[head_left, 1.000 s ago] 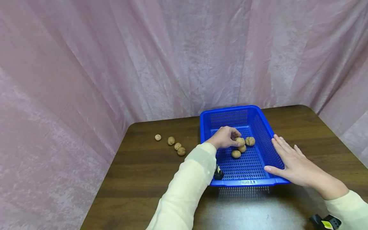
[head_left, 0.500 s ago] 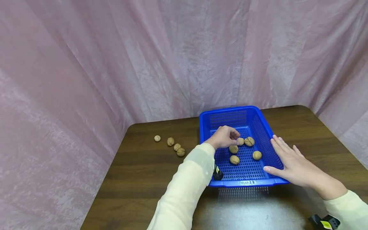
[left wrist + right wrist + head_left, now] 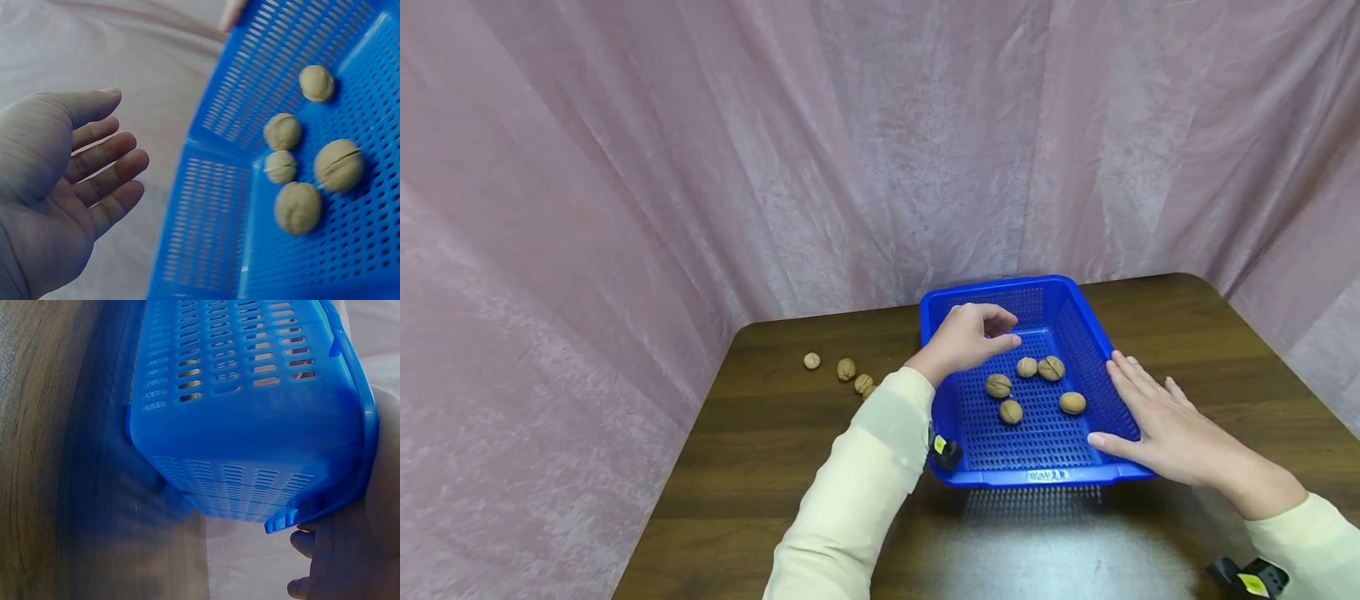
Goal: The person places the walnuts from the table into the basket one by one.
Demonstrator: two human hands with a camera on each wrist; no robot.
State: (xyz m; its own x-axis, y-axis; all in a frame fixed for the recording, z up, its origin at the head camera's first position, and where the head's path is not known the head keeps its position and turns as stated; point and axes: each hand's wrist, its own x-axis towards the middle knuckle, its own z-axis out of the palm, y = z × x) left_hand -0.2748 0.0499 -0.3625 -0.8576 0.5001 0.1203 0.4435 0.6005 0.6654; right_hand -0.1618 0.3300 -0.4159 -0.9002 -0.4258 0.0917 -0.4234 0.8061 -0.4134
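1. Over the far left part of the blue basket [image 3: 1093, 342] hangs the left hand [image 3: 967, 336], fingers loosely curled and palm empty; in the left wrist view the hand [image 3: 59, 187] lies open with nothing in it
2. Just below and to the right of that hand, five walnuts [image 3: 997, 385] lie loose on the perforated floor of the basket: two side by side nearest the fingertips [image 3: 1027, 367], one a little nearer the person, one below that [image 3: 1011, 412], and one further right [image 3: 1072, 402]
3. Against the right wall of the basket rests the right hand [image 3: 1157, 421], flat with fingers straight along the rim and thumb at the near corner, gripping nothing; the right wrist view shows the basket's slotted outer wall [image 3: 250, 425] close up with the palm touching its rim
4. To the left of the left hand, well outside the basket, more walnuts [image 3: 846, 368] sit in a short row on the brown bench [image 3: 775, 450], the nearest one partly hidden by the cream sleeve [image 3: 857, 492]
5. Beyond both hands a pink curtain [image 3: 700, 167] closes off the back and sides of the bench
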